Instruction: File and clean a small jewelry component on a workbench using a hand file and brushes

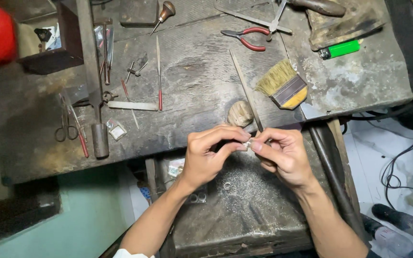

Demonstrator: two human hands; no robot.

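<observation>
Fingertips of the left hand [211, 155] and right hand [283, 155] are pinching one small silvery piece [247, 143] between them, grips closed tight, above the tray [244, 210] under the desk [192, 91]. Its axis is too small to tell. A small ring [227, 186] is lying in the tray.

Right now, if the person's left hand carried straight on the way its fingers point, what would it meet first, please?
The left hand points rightward at the small silvery piece it pinches, so it would meet the right hand first; their fingertips already nearly touch across that piece.
</observation>
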